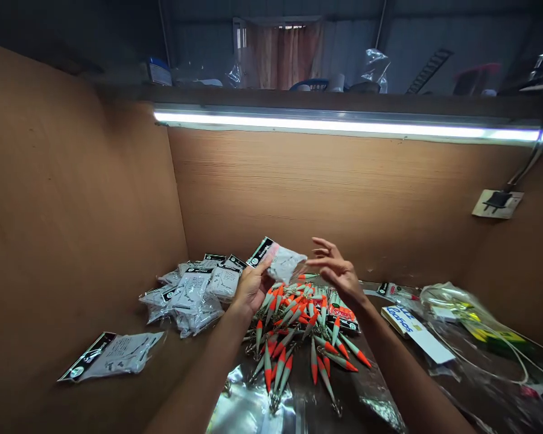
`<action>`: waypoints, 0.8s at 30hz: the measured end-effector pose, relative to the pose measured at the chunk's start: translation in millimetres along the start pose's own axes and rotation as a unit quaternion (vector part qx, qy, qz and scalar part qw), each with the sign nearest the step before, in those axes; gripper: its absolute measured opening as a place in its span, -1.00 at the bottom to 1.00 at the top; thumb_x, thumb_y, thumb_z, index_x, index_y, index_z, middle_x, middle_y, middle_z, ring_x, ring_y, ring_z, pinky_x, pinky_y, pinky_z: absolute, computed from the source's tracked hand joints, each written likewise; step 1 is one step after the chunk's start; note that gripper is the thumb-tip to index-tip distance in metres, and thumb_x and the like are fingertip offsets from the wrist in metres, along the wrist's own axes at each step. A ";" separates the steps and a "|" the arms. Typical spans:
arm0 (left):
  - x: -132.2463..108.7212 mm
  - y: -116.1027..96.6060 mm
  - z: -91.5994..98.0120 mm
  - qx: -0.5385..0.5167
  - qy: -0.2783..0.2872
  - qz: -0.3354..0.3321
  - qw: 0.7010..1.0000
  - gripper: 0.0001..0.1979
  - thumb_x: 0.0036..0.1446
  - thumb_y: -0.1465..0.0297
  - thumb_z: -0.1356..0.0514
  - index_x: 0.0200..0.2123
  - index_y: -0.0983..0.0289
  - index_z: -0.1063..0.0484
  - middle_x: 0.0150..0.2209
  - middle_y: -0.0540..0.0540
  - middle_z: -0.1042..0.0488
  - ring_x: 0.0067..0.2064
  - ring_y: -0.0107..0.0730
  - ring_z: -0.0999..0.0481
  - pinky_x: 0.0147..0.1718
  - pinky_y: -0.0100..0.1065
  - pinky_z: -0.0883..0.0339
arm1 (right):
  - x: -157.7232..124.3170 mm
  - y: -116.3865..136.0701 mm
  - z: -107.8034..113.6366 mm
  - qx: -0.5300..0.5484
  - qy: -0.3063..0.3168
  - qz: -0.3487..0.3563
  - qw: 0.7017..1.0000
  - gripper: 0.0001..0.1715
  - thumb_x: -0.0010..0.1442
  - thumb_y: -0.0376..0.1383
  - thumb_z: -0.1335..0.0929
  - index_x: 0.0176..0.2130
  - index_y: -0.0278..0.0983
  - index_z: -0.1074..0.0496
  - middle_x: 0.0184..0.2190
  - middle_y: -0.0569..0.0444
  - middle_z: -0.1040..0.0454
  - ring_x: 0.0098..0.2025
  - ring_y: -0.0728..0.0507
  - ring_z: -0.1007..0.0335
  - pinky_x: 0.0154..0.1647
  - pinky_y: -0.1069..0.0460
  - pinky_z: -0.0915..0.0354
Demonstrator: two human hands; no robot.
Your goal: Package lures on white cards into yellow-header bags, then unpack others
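My left hand [252, 283] grips a clear plastic packet [286, 263] with a black header and a pale printed insert, holding it tilted above the pile. To its right, my right hand [339, 271] hovers with fingers spread, close to the packet's free corner; the fingers look empty. Below both hands lies a heap of squid jigs [283, 343], pale grey-white with orange-red ends and wire hook crowns. Behind my right wrist, a bag of orange and white jigs [342, 311] lies partly covered.
Several similar packets [192, 295] are stacked at the left, and a single packet [113, 355] lies nearer me. Clear bags [244, 404] lie in front. At right are a handwritten card [407, 322], a yellow-green package [489, 331] and a cable [522, 361]. A lit tube [344, 123] runs above the back panel.
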State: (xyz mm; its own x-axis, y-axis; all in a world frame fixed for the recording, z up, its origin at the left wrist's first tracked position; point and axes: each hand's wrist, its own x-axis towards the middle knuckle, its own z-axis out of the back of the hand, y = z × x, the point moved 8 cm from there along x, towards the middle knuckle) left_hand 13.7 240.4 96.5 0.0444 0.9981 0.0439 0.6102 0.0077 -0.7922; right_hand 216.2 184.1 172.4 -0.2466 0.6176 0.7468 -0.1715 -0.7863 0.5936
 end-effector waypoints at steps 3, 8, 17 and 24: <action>-7.2 -25.1 0.0 0.126 -0.034 -0.161 0.978 -0.69 -0.03 0.26 -0.43 -0.26 0.32 -0.52 -0.38 0.07 -0.60 -0.38 -0.36 -0.56 -0.34 -0.39 -0.44 | 1.7 -33.1 18.0 -0.027 -0.147 -0.080 0.985 -0.55 0.29 -0.02 -0.33 0.04 -0.18 -0.53 0.14 -0.12 -0.39 0.15 -0.27 -0.33 0.15 -0.18 -0.29; -30.3 -34.3 -32.8 0.372 0.052 -0.261 0.889 -0.70 0.02 0.25 -0.39 -0.17 0.22 -0.55 -0.28 0.07 -0.60 -0.26 -0.29 -0.57 -0.24 -0.41 -0.40 | 29.1 -29.7 -31.0 -0.018 -0.005 -0.054 0.998 -0.57 0.18 -0.16 -0.42 0.05 -0.19 -0.52 0.03 -0.05 -0.49 0.03 -0.19 -0.42 0.08 -0.07 -0.33; -2.0 -55.1 13.1 0.362 -0.066 -0.269 0.890 -0.35 0.14 0.13 -0.29 0.23 0.21 -0.21 0.13 0.31 -0.34 0.05 -0.14 -0.50 0.01 -0.13 -0.39 | 51.3 -38.7 10.5 0.022 -0.247 -0.093 0.964 -0.72 0.06 -0.16 -0.42 -0.30 -0.31 -0.60 -0.31 0.01 -0.58 -0.25 -0.15 -0.45 -0.22 0.02 -0.33; 0.5 -62.4 17.1 0.373 -0.076 -0.271 0.884 -0.37 0.18 0.13 -0.26 0.24 0.19 -0.17 0.12 0.29 -0.31 0.08 -0.14 -0.46 0.04 -0.10 -0.37 | 53.9 -80.4 -9.7 0.105 -0.265 -0.147 0.947 -0.64 -0.03 -0.13 -0.46 -0.31 -0.36 -0.61 -0.41 0.05 -0.59 -0.36 -0.12 -0.45 -0.28 -0.01 -0.35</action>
State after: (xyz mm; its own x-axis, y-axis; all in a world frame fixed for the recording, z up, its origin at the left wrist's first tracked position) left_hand -37.8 241.4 135.5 -0.2363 0.8321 0.5018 -0.1842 0.4687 -0.8639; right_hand 207.4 280.4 161.9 0.3063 0.7757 0.5518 0.0486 -0.5916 0.8048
